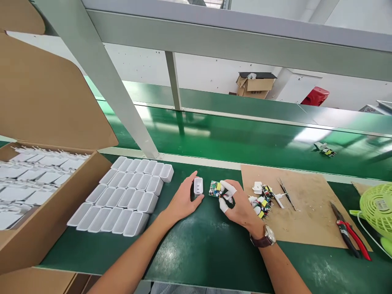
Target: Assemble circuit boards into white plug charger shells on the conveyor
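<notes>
My left hand [184,195] is closed around a small white plastic charger housing [198,186], whose end with slots faces up. Just to the right, my right hand [234,200] pinches a small green circuit board [214,188] carrying a yellow part. White covers sit on some of the right fingertips, and a watch is on that wrist. Board and housing are a short gap apart. Left of my hands, several white housings [131,200] lie in rows on the green table. A heap of circuit boards [262,202] lies to the right of my right hand.
On brown cardboard [300,204] at the right lie tweezers [287,194] and red-handled pliers [349,230]. A green fan [378,208] stands at the right edge. An open carton [70,196] of white parts fills the left. A metal post [122,94] rises behind the rows.
</notes>
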Motion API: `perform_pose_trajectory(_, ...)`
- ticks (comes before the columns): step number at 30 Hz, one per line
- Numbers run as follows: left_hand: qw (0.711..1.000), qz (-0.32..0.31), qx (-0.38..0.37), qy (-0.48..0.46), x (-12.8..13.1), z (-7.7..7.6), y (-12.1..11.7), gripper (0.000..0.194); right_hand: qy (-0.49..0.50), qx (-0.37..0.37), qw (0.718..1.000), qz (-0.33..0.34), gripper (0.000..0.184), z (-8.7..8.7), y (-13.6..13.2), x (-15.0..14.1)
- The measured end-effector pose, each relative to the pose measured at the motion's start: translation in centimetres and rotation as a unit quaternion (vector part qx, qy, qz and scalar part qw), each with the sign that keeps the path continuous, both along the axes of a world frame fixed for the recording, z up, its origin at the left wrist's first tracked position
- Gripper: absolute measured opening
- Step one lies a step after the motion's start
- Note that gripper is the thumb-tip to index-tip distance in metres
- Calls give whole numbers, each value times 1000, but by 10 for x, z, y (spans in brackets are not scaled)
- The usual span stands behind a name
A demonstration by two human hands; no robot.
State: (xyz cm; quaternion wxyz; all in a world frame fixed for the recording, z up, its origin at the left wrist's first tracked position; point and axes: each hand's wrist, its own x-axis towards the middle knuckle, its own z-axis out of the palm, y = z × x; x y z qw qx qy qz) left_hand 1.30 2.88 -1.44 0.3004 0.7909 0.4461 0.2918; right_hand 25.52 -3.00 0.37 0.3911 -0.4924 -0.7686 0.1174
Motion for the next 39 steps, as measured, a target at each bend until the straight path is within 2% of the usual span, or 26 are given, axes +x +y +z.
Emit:
perform_pose_trajectory(5,997,-40,44,-45,3,-2,-1,80,25,68,997,1,69,9,-7,-9)
perform_pose_trajectory(10,992,-71,100,-39,6,4,-1,81,12,80,997,8,72,7,-9,-16)
perform_pose_trajectory(27,992,-88,95,-4,7,3,-2,80,-56,46,997,-12,67,2,-9,-16)
perform_pose_trajectory(39,990,-99,97,1,8,2,-1,78,-65,42,997,-13,69,1,-8,-15)
